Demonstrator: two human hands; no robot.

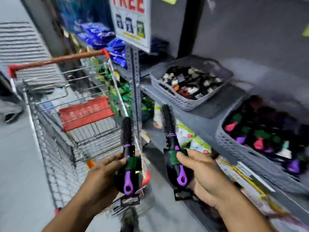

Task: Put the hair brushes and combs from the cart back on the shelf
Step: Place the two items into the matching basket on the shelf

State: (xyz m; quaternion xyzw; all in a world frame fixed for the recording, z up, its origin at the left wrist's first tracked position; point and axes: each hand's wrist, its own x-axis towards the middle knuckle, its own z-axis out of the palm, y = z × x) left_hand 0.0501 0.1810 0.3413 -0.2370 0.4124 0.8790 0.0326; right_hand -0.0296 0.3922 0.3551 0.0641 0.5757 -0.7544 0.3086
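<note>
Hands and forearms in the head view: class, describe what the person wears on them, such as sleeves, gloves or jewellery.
Nothing is worn. The left hand and right hand are bare, without gloves, and no rings, watch or bracelets can be made out. Both forearms are uncovered down to the frame's lower edge, so no sleeve shows. The picture is motion-blurred.

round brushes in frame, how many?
2. One round brush is upright in the left hand, over the cart's near corner. The other round brush is in the right hand, tilted toward the shelf. More may be hidden in the cart.

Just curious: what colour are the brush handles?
Purple, on black brush bodies, seen clearly in the head view.
</note>
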